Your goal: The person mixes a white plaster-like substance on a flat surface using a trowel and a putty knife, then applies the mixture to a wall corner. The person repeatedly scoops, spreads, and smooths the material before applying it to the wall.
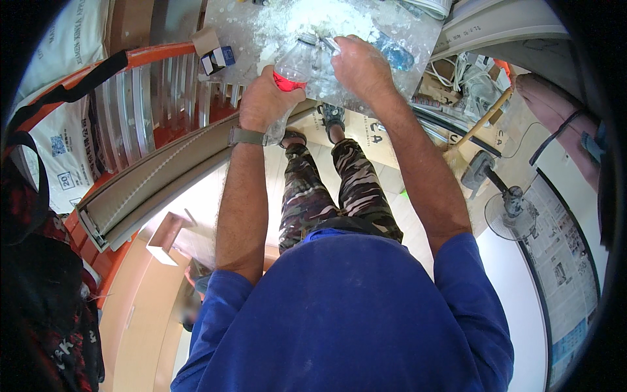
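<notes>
Left grip (261, 101) clasps clear bottle (294, 67), top center; right grip (362, 68) pinches thin item (332, 45) beside it; loose powder (313, 16) on surface (423, 39), fill unclear.

Two hands, a left hand (264, 101) and a right hand (361, 68), with one red-banded clear bottle (294, 65) on one powdery counter (241, 39).
Counted singly: one wrist strap (248, 136), one small blue-and-white box (217, 60), one small fan (511, 212) and one broom (484, 119); in pairs: two blue sleeves (470, 281), two camouflage trouser legs (369, 186) and two dark shoes (334, 116); several upright metal slats (124, 111), whose exact number cannot be told; several white cables (450, 78), too tangled to count; several printed sheets (555, 248), whose edges run together, leaving their number unclear.
</notes>
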The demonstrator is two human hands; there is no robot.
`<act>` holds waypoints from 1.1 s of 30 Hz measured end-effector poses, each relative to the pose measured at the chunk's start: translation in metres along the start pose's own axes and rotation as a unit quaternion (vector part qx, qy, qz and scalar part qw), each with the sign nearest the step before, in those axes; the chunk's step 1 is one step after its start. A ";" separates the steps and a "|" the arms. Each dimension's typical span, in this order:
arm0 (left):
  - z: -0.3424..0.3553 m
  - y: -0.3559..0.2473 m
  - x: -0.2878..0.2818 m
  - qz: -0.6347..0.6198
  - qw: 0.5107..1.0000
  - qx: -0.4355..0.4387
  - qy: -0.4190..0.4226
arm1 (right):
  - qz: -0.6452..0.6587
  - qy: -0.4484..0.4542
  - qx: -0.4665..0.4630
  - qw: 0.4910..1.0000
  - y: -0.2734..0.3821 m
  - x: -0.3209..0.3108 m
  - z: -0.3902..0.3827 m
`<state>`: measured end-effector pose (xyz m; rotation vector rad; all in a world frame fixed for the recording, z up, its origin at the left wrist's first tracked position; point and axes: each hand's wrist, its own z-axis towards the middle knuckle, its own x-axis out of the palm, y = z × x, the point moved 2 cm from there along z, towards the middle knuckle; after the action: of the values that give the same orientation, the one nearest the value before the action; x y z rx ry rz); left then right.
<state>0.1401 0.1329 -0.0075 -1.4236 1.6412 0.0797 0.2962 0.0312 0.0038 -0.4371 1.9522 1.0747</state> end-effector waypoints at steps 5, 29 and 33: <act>0.003 0.003 0.002 0.002 1.000 -0.002 0.003 | 0.006 -0.018 -0.007 1.000 -0.001 0.002 -0.001; 0.001 -0.002 0.000 0.032 0.998 -0.035 0.029 | 0.011 -0.022 -0.005 1.000 0.000 0.001 -0.002; 0.003 0.000 0.001 0.040 0.998 -0.039 0.039 | 0.010 -0.015 0.003 1.000 0.001 0.000 -0.002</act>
<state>0.1419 0.1335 -0.0096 -1.4347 1.7772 0.1365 0.2951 0.0302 0.0050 -0.3970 1.9355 1.0816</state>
